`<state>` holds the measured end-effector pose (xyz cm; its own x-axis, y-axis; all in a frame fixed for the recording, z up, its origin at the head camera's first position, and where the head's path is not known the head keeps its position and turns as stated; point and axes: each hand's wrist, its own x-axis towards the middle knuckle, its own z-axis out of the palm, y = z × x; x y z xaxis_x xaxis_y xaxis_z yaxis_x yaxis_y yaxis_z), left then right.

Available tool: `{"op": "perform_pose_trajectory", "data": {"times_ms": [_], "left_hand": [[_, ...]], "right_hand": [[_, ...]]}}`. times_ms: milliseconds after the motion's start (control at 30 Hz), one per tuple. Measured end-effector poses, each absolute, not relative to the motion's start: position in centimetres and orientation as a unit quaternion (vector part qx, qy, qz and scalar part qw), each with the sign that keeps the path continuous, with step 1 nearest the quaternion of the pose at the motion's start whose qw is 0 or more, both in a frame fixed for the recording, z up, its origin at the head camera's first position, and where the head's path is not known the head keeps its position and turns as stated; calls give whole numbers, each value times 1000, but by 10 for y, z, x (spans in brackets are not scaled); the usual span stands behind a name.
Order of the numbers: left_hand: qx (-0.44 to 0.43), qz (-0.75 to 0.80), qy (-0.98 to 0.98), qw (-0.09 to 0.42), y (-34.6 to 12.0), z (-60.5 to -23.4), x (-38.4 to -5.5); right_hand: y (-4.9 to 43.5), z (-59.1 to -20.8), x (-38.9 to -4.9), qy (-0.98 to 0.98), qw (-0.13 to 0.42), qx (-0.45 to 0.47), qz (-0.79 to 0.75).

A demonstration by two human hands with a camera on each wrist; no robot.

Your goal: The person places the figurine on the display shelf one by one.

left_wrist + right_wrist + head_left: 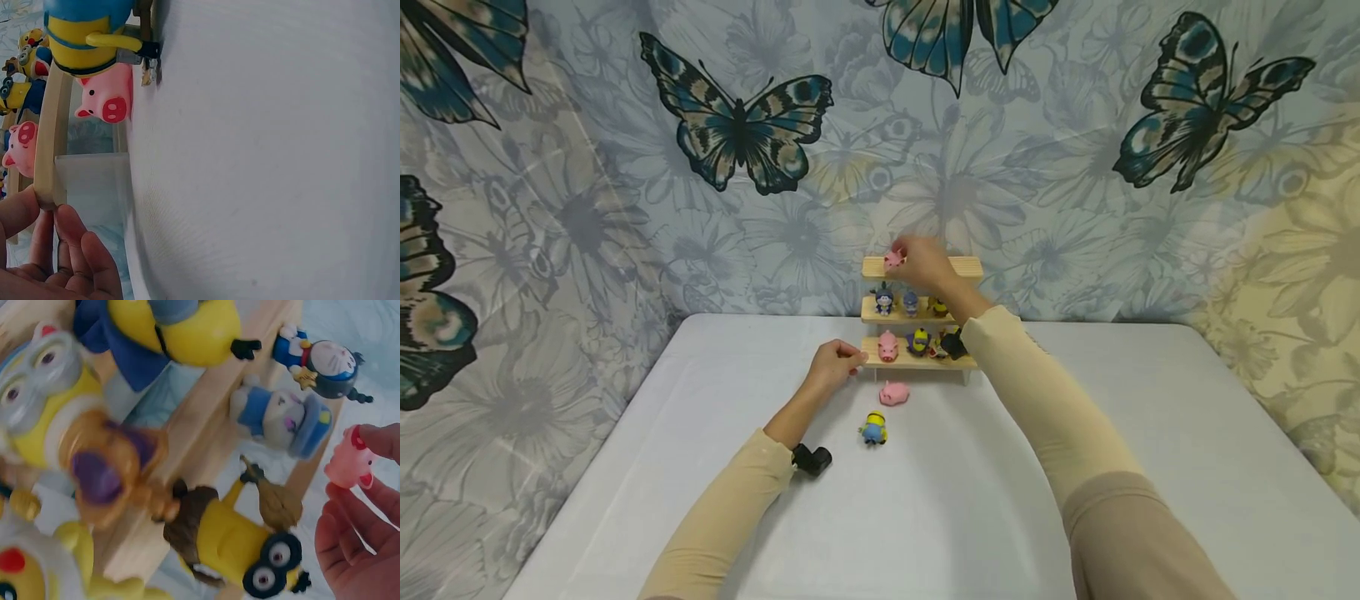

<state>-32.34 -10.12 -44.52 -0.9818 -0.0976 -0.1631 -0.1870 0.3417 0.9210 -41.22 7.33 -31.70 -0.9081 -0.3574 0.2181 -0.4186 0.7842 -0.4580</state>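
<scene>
At the top tier of a three-tier wooden display shelf (967,267), my right hand (925,265) pinches a small pink pig figure (345,464) between thumb and fingers. My left hand (835,365) grips the left end of the lowest tier (52,134), thumb on one face and fingertips on the other. A larger pink pig (887,346) sits on that tier near the left thumb. Minion figures (918,342) stand beside it. The middle tier bears a dark-haired figure in blue (883,299), a grey figure with a blue cap (272,419) and a minion holding a small guitar-like instrument (231,534).
In front of the shelf, another pink pig (894,393) lies on the white table (1000,517), with a minion in blue (874,428) nearer me. A black wrist camera (812,460) sticks out at my left cuff. Butterfly-patterned cloth (805,242) hangs behind the shelf.
</scene>
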Motion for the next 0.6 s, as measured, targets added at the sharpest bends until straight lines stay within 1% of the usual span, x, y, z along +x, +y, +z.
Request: {"op": "perform_pose_trajectory", "data": {"times_ms": [233,400,600], "left_hand": [[-92,570,815,40,-101,-446,-322],[-90,573,814,36,-100,-446,-321],[-86,575,813,33,-100,-446,-321]], "right_hand": [[63,-325,-416,-946,89,231,208],[64,-323,-415,-945,82,232,215],[66,-323,-416,-944,88,237,210]]}}
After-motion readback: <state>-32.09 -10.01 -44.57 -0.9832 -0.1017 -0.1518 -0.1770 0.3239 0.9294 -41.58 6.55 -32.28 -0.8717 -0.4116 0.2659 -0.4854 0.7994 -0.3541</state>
